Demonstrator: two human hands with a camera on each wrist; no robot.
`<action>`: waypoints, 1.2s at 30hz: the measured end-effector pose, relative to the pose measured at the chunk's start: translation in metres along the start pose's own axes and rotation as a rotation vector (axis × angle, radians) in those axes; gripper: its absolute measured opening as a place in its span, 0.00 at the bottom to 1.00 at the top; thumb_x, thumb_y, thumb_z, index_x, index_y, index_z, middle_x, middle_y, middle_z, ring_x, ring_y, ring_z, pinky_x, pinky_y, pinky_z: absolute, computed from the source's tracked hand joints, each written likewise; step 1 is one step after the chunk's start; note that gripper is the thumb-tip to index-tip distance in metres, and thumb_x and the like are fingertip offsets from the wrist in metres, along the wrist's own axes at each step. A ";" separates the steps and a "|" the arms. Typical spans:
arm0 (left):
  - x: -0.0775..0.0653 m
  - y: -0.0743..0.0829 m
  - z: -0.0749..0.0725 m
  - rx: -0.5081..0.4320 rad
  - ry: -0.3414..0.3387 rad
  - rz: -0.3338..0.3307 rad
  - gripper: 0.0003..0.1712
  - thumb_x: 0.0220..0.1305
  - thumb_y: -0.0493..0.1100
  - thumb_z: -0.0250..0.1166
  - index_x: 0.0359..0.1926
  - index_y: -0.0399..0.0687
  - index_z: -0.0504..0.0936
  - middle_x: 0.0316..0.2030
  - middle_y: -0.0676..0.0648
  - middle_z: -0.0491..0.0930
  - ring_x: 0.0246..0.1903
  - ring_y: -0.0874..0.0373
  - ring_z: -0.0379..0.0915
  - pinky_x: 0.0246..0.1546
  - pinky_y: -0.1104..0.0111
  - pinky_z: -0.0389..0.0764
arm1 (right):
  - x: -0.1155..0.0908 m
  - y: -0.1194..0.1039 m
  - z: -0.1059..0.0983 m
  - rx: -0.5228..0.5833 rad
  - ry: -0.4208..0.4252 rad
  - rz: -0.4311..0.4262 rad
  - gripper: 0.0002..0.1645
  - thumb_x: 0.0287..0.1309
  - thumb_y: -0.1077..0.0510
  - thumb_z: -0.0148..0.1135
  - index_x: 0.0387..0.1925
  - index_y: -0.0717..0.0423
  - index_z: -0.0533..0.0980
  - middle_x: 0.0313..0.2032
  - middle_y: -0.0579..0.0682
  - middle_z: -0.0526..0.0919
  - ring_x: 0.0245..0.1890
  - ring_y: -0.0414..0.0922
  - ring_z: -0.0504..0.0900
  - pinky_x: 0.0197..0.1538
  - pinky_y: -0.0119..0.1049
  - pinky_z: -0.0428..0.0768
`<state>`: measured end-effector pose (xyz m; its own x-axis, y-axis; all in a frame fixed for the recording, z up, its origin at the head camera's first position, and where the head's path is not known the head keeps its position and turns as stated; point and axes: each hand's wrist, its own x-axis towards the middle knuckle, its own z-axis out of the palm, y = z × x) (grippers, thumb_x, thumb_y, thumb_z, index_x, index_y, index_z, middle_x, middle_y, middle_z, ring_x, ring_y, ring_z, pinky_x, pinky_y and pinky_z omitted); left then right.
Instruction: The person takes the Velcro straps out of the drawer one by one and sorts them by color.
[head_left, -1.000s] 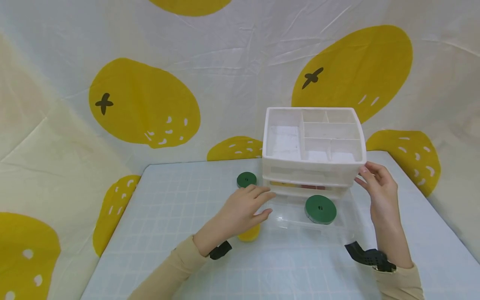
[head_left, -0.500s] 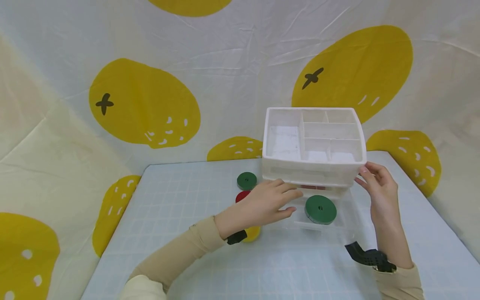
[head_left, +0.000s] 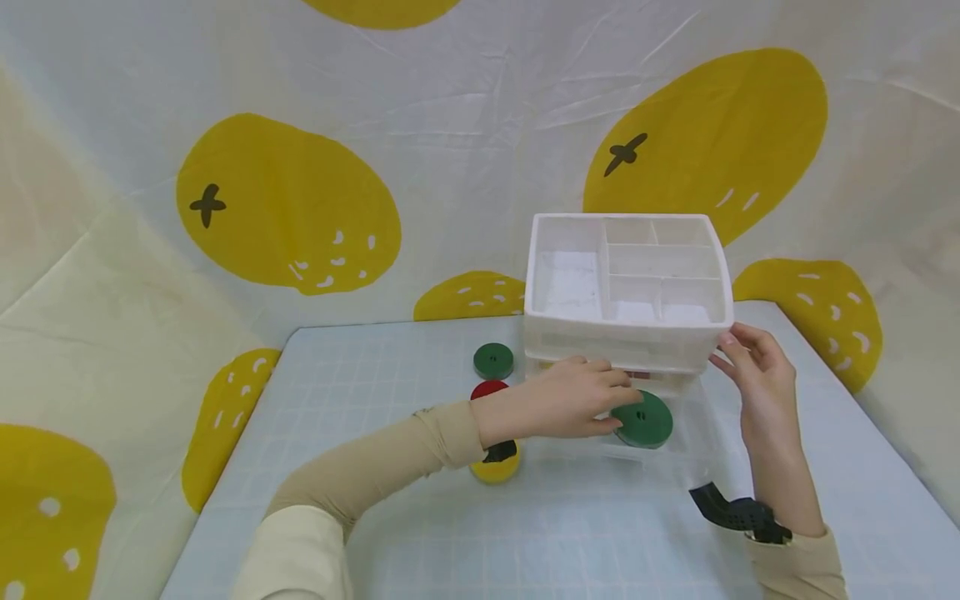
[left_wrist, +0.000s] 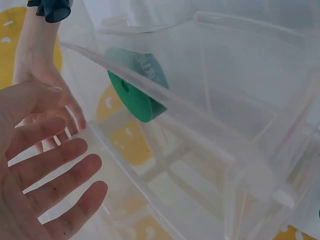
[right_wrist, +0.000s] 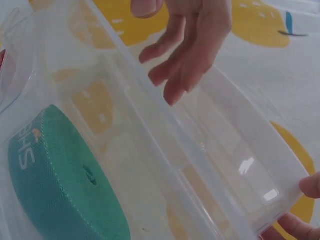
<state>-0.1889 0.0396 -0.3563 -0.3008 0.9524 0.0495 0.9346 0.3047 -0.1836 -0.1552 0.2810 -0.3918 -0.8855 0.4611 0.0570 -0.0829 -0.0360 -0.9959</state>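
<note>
In the head view, a white drawer organizer (head_left: 628,346) stands at the table's back right with a clear lower drawer (head_left: 585,446) pulled out. A roll of green tape (head_left: 648,425) with pale lettering lies in that drawer. My left hand (head_left: 570,400) hangs over the drawer, fingertips overlapping the roll's left edge in the head view. In the left wrist view this hand (left_wrist: 55,185) has its fingers spread with nothing between them. My right hand (head_left: 765,371) holds the organizer's front right corner between thumb and fingers, also at the right edge of the right wrist view.
Left of the organizer lie a smaller green roll (head_left: 492,361), a red roll (head_left: 490,388) partly behind the left forearm, and a yellow roll (head_left: 495,472). Open compartments (head_left: 570,283) top the organizer. A fruit-patterned cloth (head_left: 450,167) rises behind the table.
My left hand has moved right across the drawer, from its left side to the green tape roll. My right hand and the organizer have stayed in place.
</note>
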 end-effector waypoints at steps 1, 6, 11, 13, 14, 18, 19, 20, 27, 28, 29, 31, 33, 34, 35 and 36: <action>0.003 0.000 -0.001 0.004 -0.009 0.011 0.23 0.67 0.56 0.57 0.61 0.59 0.74 0.55 0.58 0.78 0.51 0.63 0.74 0.45 0.77 0.76 | 0.000 0.000 0.000 -0.008 0.004 -0.002 0.28 0.58 0.44 0.63 0.56 0.49 0.72 0.49 0.37 0.74 0.50 0.34 0.75 0.42 0.15 0.77; 0.017 -0.001 -0.004 -0.016 -0.058 0.059 0.24 0.67 0.54 0.58 0.62 0.58 0.73 0.57 0.57 0.78 0.51 0.63 0.74 0.48 0.76 0.76 | 0.000 -0.001 0.001 -0.035 0.018 -0.004 0.27 0.58 0.44 0.62 0.57 0.50 0.72 0.49 0.38 0.74 0.51 0.35 0.74 0.43 0.15 0.76; 0.031 -0.001 -0.007 -0.005 -0.133 0.118 0.25 0.68 0.54 0.57 0.64 0.58 0.71 0.55 0.58 0.77 0.49 0.64 0.73 0.45 0.77 0.75 | -0.001 0.000 0.001 -0.033 0.014 -0.006 0.26 0.59 0.44 0.62 0.56 0.49 0.72 0.49 0.38 0.74 0.51 0.35 0.74 0.43 0.15 0.76; 0.036 -0.001 -0.007 0.012 -0.164 0.140 0.26 0.68 0.54 0.57 0.65 0.59 0.71 0.56 0.58 0.77 0.50 0.64 0.72 0.45 0.76 0.75 | -0.001 0.001 0.001 -0.031 0.008 -0.007 0.25 0.59 0.44 0.62 0.55 0.49 0.72 0.48 0.38 0.74 0.51 0.35 0.74 0.44 0.15 0.76; 0.039 -0.002 -0.006 0.020 -0.179 0.151 0.26 0.67 0.55 0.57 0.65 0.59 0.70 0.56 0.58 0.77 0.51 0.64 0.72 0.45 0.75 0.76 | -0.001 0.001 0.001 -0.024 0.003 -0.009 0.25 0.59 0.45 0.62 0.55 0.49 0.72 0.49 0.38 0.74 0.51 0.35 0.74 0.44 0.15 0.77; 0.047 -0.002 -0.005 0.040 -0.226 0.187 0.26 0.67 0.54 0.58 0.65 0.61 0.69 0.55 0.58 0.75 0.53 0.63 0.71 0.46 0.73 0.76 | -0.001 0.001 0.000 -0.013 -0.005 -0.011 0.24 0.59 0.45 0.62 0.55 0.48 0.72 0.48 0.38 0.74 0.50 0.34 0.74 0.43 0.15 0.77; 0.048 -0.003 -0.004 0.041 -0.236 0.195 0.26 0.67 0.54 0.58 0.65 0.62 0.69 0.55 0.58 0.75 0.54 0.63 0.71 0.46 0.72 0.76 | -0.001 0.001 -0.001 -0.009 -0.007 -0.012 0.24 0.59 0.45 0.62 0.55 0.48 0.72 0.48 0.38 0.74 0.50 0.34 0.74 0.43 0.15 0.77; 0.050 -0.003 -0.003 0.038 -0.246 0.202 0.26 0.67 0.53 0.59 0.65 0.62 0.69 0.55 0.58 0.75 0.54 0.63 0.70 0.46 0.72 0.76 | 0.000 0.001 -0.001 -0.011 -0.006 -0.012 0.24 0.59 0.45 0.62 0.55 0.48 0.72 0.49 0.38 0.74 0.51 0.34 0.74 0.43 0.15 0.77; 0.059 -0.003 0.010 0.006 -0.330 0.231 0.30 0.64 0.53 0.62 0.67 0.64 0.66 0.58 0.57 0.72 0.56 0.62 0.67 0.49 0.72 0.74 | -0.001 0.000 0.000 -0.024 -0.004 -0.014 0.26 0.59 0.44 0.62 0.56 0.49 0.72 0.49 0.38 0.75 0.51 0.35 0.74 0.43 0.15 0.76; 0.060 -0.003 0.012 0.005 -0.335 0.237 0.31 0.64 0.53 0.63 0.67 0.64 0.66 0.58 0.56 0.72 0.57 0.61 0.67 0.51 0.72 0.74 | -0.001 0.000 0.001 -0.020 -0.006 -0.018 0.27 0.59 0.45 0.62 0.56 0.50 0.72 0.49 0.38 0.75 0.51 0.35 0.74 0.43 0.15 0.76; 0.061 -0.002 0.013 0.003 -0.340 0.240 0.32 0.63 0.53 0.63 0.67 0.64 0.66 0.59 0.56 0.71 0.57 0.61 0.67 0.52 0.73 0.73 | -0.001 0.000 0.001 -0.028 -0.005 -0.021 0.27 0.59 0.44 0.62 0.57 0.50 0.72 0.49 0.38 0.75 0.51 0.35 0.74 0.43 0.15 0.76; 0.062 -0.002 0.014 -0.001 -0.352 0.246 0.33 0.63 0.53 0.63 0.68 0.64 0.65 0.61 0.56 0.70 0.58 0.61 0.66 0.54 0.73 0.72 | -0.001 0.000 0.001 -0.032 -0.004 -0.025 0.27 0.59 0.44 0.62 0.57 0.50 0.72 0.49 0.38 0.75 0.51 0.35 0.74 0.43 0.15 0.76; 0.064 -0.002 0.015 -0.012 -0.367 0.248 0.34 0.63 0.52 0.64 0.68 0.64 0.64 0.63 0.56 0.69 0.60 0.61 0.65 0.56 0.73 0.71 | -0.001 0.000 0.001 -0.043 0.001 -0.026 0.27 0.59 0.44 0.62 0.57 0.50 0.72 0.49 0.38 0.75 0.52 0.35 0.74 0.43 0.15 0.76; 0.065 -0.002 0.015 -0.016 -0.377 0.247 0.34 0.63 0.52 0.64 0.69 0.65 0.64 0.64 0.56 0.68 0.61 0.61 0.64 0.58 0.73 0.70 | -0.001 0.000 0.001 -0.050 0.006 -0.026 0.27 0.59 0.44 0.62 0.57 0.50 0.72 0.49 0.38 0.75 0.52 0.35 0.74 0.44 0.15 0.76; 0.065 -0.001 0.014 -0.018 -0.388 0.244 0.34 0.63 0.52 0.63 0.69 0.65 0.63 0.65 0.56 0.67 0.62 0.61 0.63 0.59 0.73 0.69 | -0.001 0.001 0.002 -0.055 0.007 -0.025 0.27 0.59 0.44 0.62 0.57 0.50 0.72 0.49 0.38 0.75 0.52 0.35 0.74 0.44 0.15 0.76; 0.066 -0.001 0.014 -0.019 -0.402 0.241 0.35 0.63 0.52 0.63 0.69 0.66 0.62 0.67 0.56 0.66 0.63 0.61 0.62 0.60 0.73 0.68 | -0.001 0.001 0.002 -0.055 0.008 -0.022 0.27 0.59 0.44 0.62 0.57 0.50 0.72 0.49 0.38 0.75 0.52 0.35 0.74 0.44 0.15 0.76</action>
<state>-0.2120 0.1019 -0.3668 -0.1212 0.9181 -0.3772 0.9890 0.0791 -0.1253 -0.1552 0.2791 -0.3927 -0.8799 0.4685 0.0785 -0.0767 0.0231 -0.9968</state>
